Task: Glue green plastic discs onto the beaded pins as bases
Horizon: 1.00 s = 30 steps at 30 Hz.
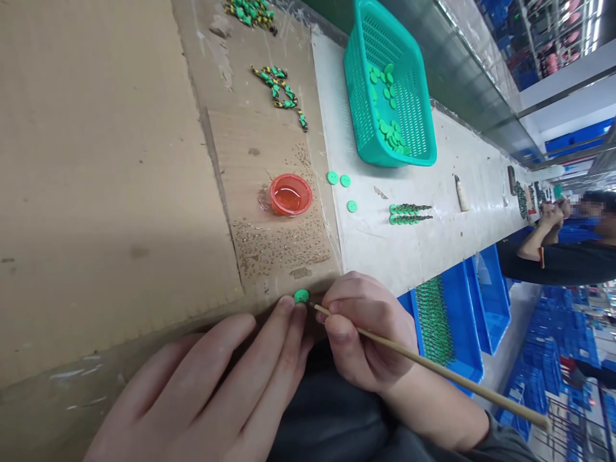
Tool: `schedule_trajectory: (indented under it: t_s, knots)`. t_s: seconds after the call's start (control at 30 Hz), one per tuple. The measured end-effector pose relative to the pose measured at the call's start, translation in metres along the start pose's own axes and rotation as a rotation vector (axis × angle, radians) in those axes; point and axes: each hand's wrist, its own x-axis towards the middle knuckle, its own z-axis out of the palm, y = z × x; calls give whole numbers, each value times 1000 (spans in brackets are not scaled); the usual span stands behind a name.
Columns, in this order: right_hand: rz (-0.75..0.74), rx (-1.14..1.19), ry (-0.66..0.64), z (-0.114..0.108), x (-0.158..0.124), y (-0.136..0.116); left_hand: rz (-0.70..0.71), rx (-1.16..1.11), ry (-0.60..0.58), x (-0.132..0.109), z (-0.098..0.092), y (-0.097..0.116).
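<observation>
My left hand (212, 391) rests at the near edge of the cardboard sheet (120, 192), its fingertips pinching a small green button (301, 296). My right hand (368, 330) is closed around a thin wooden stick (433, 369), whose tip points at the green button. A small red cup of liquid (290, 194) sits on the cardboard just beyond my hands.
A teal basket (389, 83) holds several green buttons. Three loose green buttons (339, 180) and two green stacked rows (409, 213) lie on the white table (409, 250). Painted pieces (282, 93) dry on the cardboard. Blue bins (452, 321) stand at the right, where another person (563, 250) works.
</observation>
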Motion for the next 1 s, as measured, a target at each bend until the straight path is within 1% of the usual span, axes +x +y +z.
schedule_trajectory:
  t_s: [0.07, 0.13, 0.2, 0.3, 0.4, 0.57, 0.63, 0.73, 0.87, 0.93, 1.0]
  knots:
    - [1, -21, -32, -4, 2, -3, 7, 9, 5, 1, 0, -1]
    - [3, -42, -92, -9, 3, -6, 14, 14, 19, 2, 0, -2]
    - [36, -46, -138, -13, 3, -9, 14, 13, 30, 4, -1, -2]
    - [125, 1, -120, -16, 1, -11, 4, 10, 37, 4, -1, -1]
    - [180, 50, -95, -15, -1, -10, -10, 4, 40, 5, 0, 0]
    - [323, 88, -127, -20, -1, -10, -34, -7, 66, 12, -1, 0]
    - [353, 98, -158, -25, 1, -12, -33, -4, 73, 15, -1, -1]
    - [335, 93, -211, -31, 2, -16, -24, 0, 82, 18, -3, -1]
    - [268, 40, -261, -33, 0, -18, -23, 6, 87, 19, -5, -1]
    - [243, 27, -256, -33, -2, -19, -25, 8, 82, 21, -6, -1]
    - [230, 38, -223, -34, -4, -19, -31, 6, 88, 24, -7, 0]
